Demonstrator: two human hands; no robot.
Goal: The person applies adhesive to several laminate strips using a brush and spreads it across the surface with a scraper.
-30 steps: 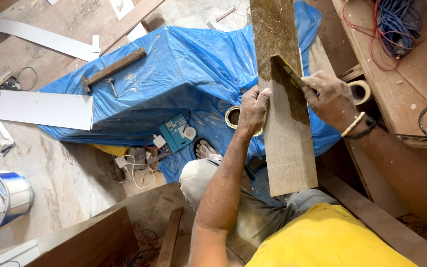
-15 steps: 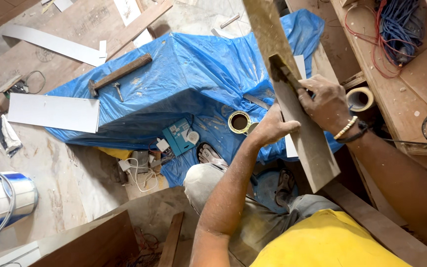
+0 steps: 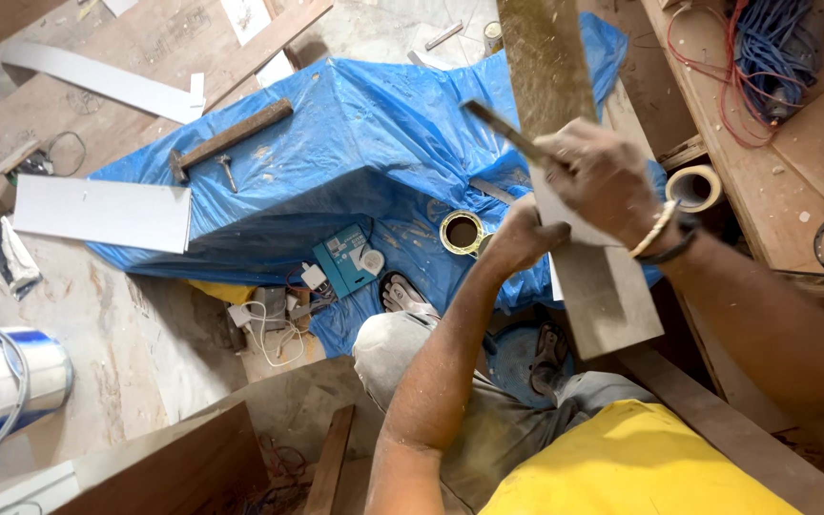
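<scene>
The left hand (image 3: 525, 236) grips the edge of a long board (image 3: 565, 191), fingers wrapped under it. The right hand (image 3: 601, 176) has its fingers closed around a thin tool (image 3: 507, 133), perhaps a chisel or file, laid across the board's face. The board stands tilted over the person's knees, above the blue tarp (image 3: 364, 162). It looks stiff and fairly heavy, best held at the long edges near mid-length. Just beyond the left hand, an open tin (image 3: 462, 232) holds something dark. A tape roll (image 3: 695, 187) sits right; farther out, a hammer (image 3: 226, 143) lies on the tarp.
</scene>
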